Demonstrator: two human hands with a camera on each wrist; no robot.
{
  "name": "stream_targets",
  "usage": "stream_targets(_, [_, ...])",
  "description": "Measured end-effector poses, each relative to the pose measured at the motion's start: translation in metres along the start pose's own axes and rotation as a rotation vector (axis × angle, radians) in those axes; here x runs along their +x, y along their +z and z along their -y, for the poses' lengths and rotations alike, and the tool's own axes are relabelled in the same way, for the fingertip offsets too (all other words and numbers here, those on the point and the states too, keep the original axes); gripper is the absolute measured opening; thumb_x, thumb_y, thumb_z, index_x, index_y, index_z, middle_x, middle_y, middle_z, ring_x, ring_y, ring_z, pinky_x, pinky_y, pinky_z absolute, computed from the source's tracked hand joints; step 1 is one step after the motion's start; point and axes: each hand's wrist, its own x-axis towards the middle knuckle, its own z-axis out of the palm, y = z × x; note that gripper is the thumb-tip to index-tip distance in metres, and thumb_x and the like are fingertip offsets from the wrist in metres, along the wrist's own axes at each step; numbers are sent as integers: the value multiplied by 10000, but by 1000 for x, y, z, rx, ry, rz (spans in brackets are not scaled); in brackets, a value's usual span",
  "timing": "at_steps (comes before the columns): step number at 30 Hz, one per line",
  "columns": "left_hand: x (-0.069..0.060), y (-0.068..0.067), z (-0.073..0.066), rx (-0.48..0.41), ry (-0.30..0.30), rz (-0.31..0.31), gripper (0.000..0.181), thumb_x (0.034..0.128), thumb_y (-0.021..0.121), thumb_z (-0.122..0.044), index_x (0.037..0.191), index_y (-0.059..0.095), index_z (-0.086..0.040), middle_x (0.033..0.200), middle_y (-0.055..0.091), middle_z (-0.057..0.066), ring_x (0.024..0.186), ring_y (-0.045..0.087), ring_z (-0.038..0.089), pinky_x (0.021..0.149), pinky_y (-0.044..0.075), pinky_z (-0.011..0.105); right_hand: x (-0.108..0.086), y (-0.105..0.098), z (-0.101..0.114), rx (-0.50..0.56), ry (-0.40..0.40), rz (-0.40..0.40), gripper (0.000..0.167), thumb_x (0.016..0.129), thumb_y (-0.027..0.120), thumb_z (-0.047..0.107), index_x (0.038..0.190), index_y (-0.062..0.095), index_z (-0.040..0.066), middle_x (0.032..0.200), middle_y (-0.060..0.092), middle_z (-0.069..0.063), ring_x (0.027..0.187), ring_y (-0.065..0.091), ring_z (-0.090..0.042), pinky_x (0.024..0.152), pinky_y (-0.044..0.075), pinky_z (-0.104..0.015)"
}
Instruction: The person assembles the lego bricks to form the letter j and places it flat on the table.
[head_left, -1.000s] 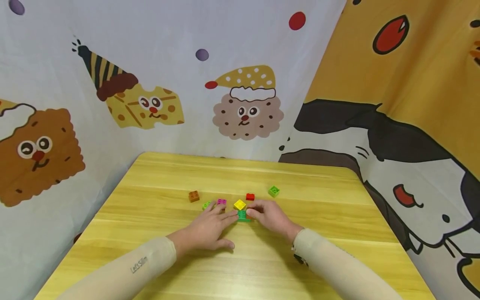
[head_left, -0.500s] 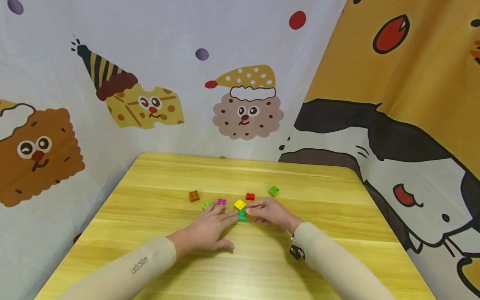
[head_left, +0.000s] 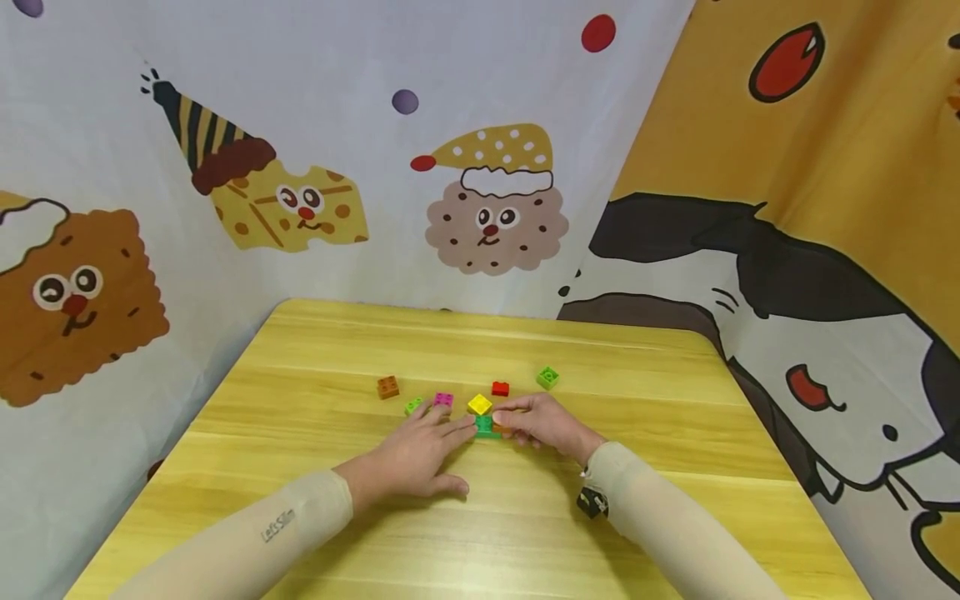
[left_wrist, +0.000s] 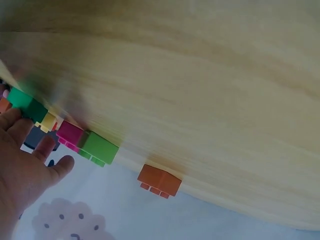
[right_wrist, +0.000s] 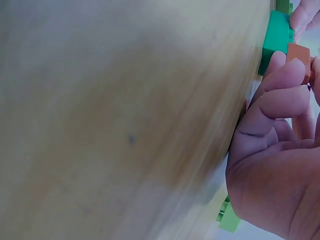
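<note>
My right hand (head_left: 551, 423) pinches an orange-brown brick (right_wrist: 299, 56) between thumb and fingers, at the right end of a dark green brick (right_wrist: 276, 37). In the right wrist view it sits against the green brick's studded side; whether it is fully seated I cannot tell. My left hand (head_left: 420, 450) lies with fingers spread, its fingertips touching the left end of the green brick (head_left: 484, 425). Just behind the green brick is a yellow brick (head_left: 480, 405). A magenta brick (head_left: 444, 400) and a lime brick (head_left: 414, 406) are just beyond the left fingers.
Farther back on the wooden table (head_left: 322, 350) lie a brown brick (head_left: 387, 387) on the left, a red brick (head_left: 500, 388) in the middle and a light green brick (head_left: 548, 378) on the right. A printed curtain (head_left: 337, 108) hangs behind the table.
My right hand has shifted slightly and its lower fingers now show below the orange-brown brick, which has come into clearer view. The left hand stays in place. The head view has tilted slightly.
</note>
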Motion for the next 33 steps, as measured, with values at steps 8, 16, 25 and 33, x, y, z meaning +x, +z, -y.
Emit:
stream_targets(8, [1,-3,0,-77,-41,39,873,878,494,-745,1527,391,-170,1597,303,8,1438,260,398,1131,184,625,-1,-1,-2,4,22,-21,379,873,722,500,1157,743,251,907,716,-125,595,568,-147,457,394,-251])
stream_targets(16, [-4,-7,3,-147,-56,34,806,896,544,-683,1479,464,-131,1568,361,38,1422,296,407,1135,215,588,-1,0,-2,-4,-3,-11,408,868,720,517,1173,739,247,896,718,-109,584,557,-157,456,402,-257])
stream_targets(25, [-7,-9,0,-123,-60,18,810,888,549,-688,1471,475,-131,1545,395,44,1406,328,408,1127,241,586,0,1,-2,-2,13,-25,387,865,732,500,1155,746,244,899,715,-131,574,553,-154,460,401,-254])
stream_targets(33, [-7,-10,-1,-137,-92,48,808,890,542,-694,1471,475,-137,1543,395,33,1415,309,416,1139,225,572,1,1,-3,4,13,-24,398,866,731,500,1162,743,235,884,710,-129,561,541,-136,451,394,-245])
